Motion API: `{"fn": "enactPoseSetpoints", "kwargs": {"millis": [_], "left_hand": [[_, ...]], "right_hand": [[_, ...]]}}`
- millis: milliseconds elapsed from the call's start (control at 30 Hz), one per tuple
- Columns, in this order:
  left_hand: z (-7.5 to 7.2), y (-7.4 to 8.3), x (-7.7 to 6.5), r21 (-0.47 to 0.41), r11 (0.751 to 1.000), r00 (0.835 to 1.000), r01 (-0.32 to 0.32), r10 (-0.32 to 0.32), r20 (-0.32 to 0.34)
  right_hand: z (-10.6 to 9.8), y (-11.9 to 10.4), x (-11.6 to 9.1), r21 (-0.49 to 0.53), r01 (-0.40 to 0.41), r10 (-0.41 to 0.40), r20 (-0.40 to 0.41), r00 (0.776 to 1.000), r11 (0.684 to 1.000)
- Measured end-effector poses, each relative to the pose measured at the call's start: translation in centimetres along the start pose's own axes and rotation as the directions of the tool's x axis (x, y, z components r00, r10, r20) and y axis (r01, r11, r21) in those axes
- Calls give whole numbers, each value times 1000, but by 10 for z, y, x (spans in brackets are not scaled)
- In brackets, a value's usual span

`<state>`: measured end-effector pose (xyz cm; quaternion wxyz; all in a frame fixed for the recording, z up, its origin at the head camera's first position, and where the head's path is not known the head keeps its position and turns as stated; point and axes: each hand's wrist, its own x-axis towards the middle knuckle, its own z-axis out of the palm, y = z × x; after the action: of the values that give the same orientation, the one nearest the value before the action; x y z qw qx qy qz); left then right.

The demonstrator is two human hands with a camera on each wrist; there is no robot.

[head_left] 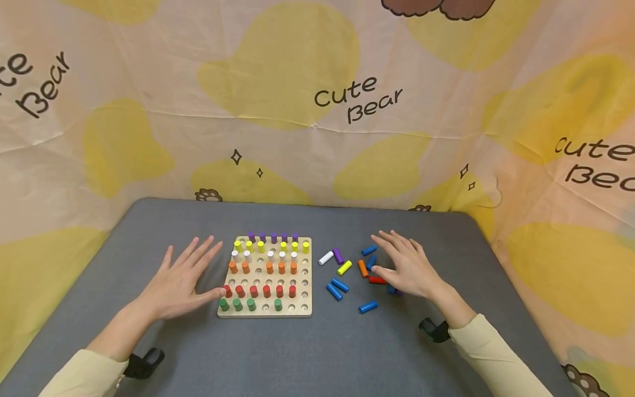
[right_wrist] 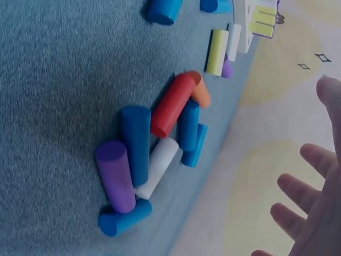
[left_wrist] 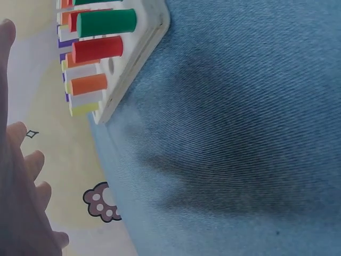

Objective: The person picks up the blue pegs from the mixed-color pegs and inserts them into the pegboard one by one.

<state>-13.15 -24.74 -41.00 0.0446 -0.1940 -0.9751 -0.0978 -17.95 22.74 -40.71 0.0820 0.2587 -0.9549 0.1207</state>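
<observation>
A pale wooden pegboard lies on the table with rows of coloured pegs standing in its holes: purple, yellow, white, orange, red and green from back to front. Some holes show no peg. My left hand hovers at the board's left side, fingers spread and holding nothing; its thumb tip is near the leftmost red peg. To the right, my right hand is spread above loose pegs, also holding nothing. Under it, the right wrist view has a red peg, a purple peg and a white peg.
Between the board and my right hand lie several loose blue pegs, a yellow peg and an orange peg. The grey table ends at a printed cloth backdrop behind and at the sides.
</observation>
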Motion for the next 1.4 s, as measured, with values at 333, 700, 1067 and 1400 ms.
{"fn": "enactPoseSetpoints", "kwargs": {"millis": [333, 700, 1067, 1400], "left_hand": [[10, 1, -9, -15, 1000, 1000, 7, -7, 30], [27, -5, -16, -58, 997, 994, 50, -44, 96], [38, -8, -17, -92, 994, 994, 55, -46, 97], [45, -10, -13, -102, 993, 993, 54, -43, 110]], "right_hand": [[8, -8, -1, 10, 59, -59, -24, 998, 998], [17, -18, -3, 47, 91, -91, -7, 996, 995], [24, -28, -6, 69, 103, -103, 0, 995, 992], [31, -37, -6, 75, 171, -171, -3, 985, 982]]}}
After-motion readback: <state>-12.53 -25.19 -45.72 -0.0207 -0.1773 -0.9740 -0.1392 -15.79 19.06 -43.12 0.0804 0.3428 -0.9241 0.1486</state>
